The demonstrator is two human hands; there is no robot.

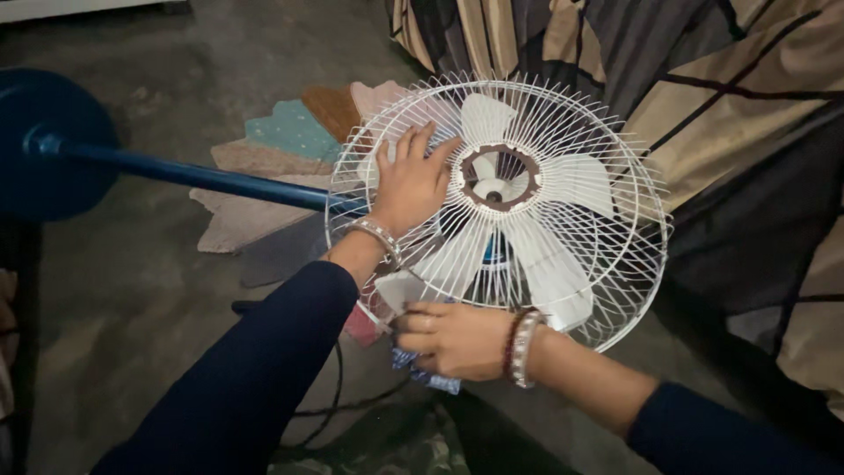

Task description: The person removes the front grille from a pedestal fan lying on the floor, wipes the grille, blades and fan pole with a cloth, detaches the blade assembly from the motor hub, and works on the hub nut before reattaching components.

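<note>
- Lying on its side over a grey concrete floor (132, 299), a pedestal fan (497, 207) has its round head turned up toward the camera; its white wire guard (615, 167) covers pale blades (563, 180) and a brown centre ring (499, 167)
- Left hand (411, 180) rests flat on the wire guard just left of the centre ring; fingers spread and released, gripping nothing; a silver bangle (376, 236) sits on the wrist above a dark blue sleeve (255, 369)
- Right hand (453, 339) is at the lower rim of the guard, fingers curled and clenched around a blue patterned cloth (426, 376), which pokes out beneath the knuckles; the hand touches the rim; red and silver bangles (520, 345) circle that wrist
- Blue pole (193, 174) of the fan runs left from behind the guard to a round dark blue base (40, 145) at the left edge of the view
- Patchwork mat (281, 149) with scalloped coloured pieces lies on the floor under the pole and partly behind the guard
- Striped fabric (721, 97) in tan, grey and black fills the upper right, just beside the guard; a black cable (338, 400) trails on the floor below the left arm
</note>
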